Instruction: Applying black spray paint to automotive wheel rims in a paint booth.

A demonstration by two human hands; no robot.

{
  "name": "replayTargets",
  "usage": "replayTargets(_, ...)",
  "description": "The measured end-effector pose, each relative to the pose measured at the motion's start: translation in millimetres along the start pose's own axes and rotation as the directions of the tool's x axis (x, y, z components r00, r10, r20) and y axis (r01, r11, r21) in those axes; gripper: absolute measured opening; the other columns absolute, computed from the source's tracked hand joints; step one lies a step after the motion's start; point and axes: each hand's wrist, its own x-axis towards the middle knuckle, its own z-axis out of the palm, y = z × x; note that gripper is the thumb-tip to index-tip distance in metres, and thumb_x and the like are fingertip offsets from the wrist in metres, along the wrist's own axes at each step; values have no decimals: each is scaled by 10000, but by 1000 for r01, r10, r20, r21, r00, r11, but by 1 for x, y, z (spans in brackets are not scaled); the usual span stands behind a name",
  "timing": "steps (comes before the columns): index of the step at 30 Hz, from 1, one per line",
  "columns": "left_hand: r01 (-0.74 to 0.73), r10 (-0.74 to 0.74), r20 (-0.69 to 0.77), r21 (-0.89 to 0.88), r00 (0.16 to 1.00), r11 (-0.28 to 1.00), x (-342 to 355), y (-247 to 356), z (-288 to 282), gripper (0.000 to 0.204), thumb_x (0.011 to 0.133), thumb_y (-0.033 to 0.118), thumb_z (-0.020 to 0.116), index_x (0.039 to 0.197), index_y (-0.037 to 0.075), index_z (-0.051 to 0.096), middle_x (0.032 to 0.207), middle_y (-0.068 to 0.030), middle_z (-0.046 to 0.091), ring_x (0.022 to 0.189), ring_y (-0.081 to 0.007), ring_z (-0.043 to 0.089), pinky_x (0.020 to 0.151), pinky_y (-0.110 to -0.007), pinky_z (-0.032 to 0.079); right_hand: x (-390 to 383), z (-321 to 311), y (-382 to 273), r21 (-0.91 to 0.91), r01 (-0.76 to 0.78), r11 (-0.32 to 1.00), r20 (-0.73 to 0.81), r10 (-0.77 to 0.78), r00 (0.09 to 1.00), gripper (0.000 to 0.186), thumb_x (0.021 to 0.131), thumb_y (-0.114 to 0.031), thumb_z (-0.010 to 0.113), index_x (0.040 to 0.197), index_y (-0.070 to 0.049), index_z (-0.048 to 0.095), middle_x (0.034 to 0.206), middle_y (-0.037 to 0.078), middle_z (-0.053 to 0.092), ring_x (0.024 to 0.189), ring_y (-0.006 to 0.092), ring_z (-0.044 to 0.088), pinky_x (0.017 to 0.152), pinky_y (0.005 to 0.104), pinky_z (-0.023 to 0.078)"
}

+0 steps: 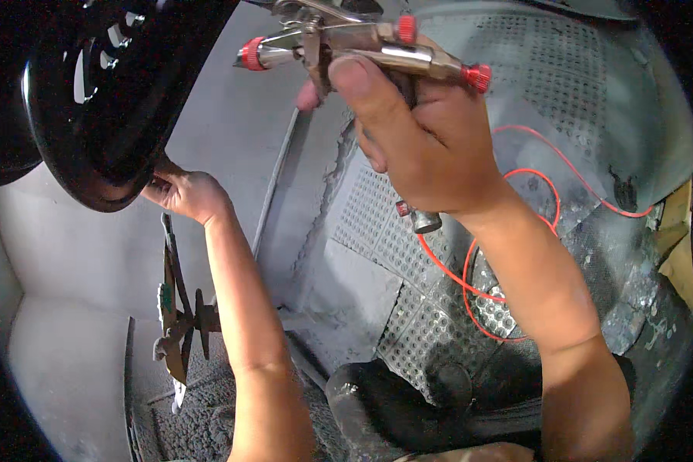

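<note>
My right hand (439, 146) is closed round a metal spray gun (385, 55) with red knobs, held up at the top centre. The thumb presses on the gun's body, and some fingers are hidden behind it. A glossy black curved part (104, 165) with bright reflections on it fills the upper left. At its lower edge, my left hand (192, 196) grips it from behind and below, with the fingers partly hidden by the part. The gun is to the right of the black part, apart from it.
A thin orange-red hose (470, 291) loops over the perforated floor mats (377, 219), near a small metal fitting (426, 222). Below my left hand stands a dark stand-like object with thin blades (173, 316). Grey sheeting (215, 115) covers the wall. Brown cardboard (679, 254) lies at far right.
</note>
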Motion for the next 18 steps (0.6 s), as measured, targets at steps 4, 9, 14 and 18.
replayTargets(4, -43, 56, -109, 116, 993, 992, -7, 24, -8, 118, 1051, 74, 502, 1067, -39, 471, 1019, -107, 555, 917, -173, 515, 881, -281, 431, 9, 4, 4, -16, 21, 1000, -46, -22, 999, 308, 976, -323, 624, 1006, -32, 720, 875, 137, 721, 863, 346, 688, 819, 407, 530)
replayTargets(9, -126, 166, -94, 335, 982, 934, 2, 96, -15, 183, 1022, 121, 584, 1099, -25, 506, 1009, -104, 573, 899, -178, 520, 832, -294, 443, 11, 8, 14, -93, 249, 964, -143, -260, 955, 247, 1003, -258, 643, 984, -13, 669, 712, -4, 604, 641, 63, 517, 588, 249, 429)
replayTargets(14, -136, 138, 33, -79, 990, 988, -9, 189, 4, 487, 1046, 322, 520, 1384, -15, 422, 1397, -222, 510, 1148, -251, 587, 1056, -406, 446, 19, 4, 32, -250, 416, 874, -182, -464, 867, 246, 967, -251, 633, 986, -20, 717, 933, 186, 710, 794, 414, 673, 692, 449, 536)
replayTargets(18, 197, 16, 238, -838, 971, 509, -19, 175, -10, 633, 1031, 431, 498, 1509, 42, 352, 1546, -195, 418, 1372, -260, 487, 1178, -455, 360, 22, 2, 42, -306, 508, 805, -222, -579, 785, 243, 969, -252, 627, 987, -30, 727, 965, 172, 711, 830, 394, 680, 707, 446, 543)
